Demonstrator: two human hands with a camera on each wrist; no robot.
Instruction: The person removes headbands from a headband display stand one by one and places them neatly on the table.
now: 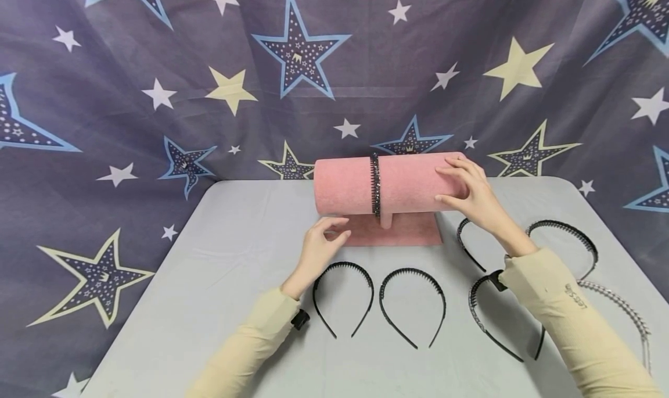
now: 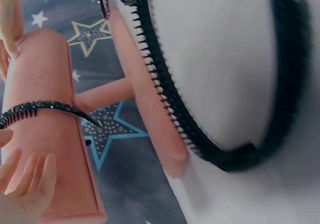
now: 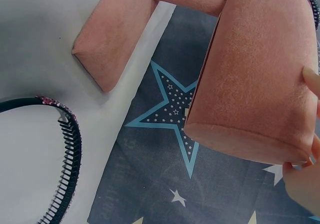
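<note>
A pink padded headband display stand (image 1: 418,183), a roll on a short post and flat base, stands toward the back of the table. Around its roll sits a black toothed headband (image 1: 375,186) with dark sparkling stones. My right hand (image 1: 474,197) grips the roll's right end, fingers over the upper side and thumb lower down. At the roll's lower left, my left hand (image 1: 317,244) is held with fingers loosely bent and nothing in them. In the left wrist view, the fingers of the left hand (image 2: 30,189) are near the roll; whether they touch it I cannot tell.
Two black headbands (image 1: 343,264) lie in front of the stand. Several more lie at the right, partly under my right forearm, including a black one (image 1: 567,223) and a silvery one (image 1: 619,299). A star-patterned cloth (image 1: 183,113) hangs behind the grey-white table (image 1: 172,328).
</note>
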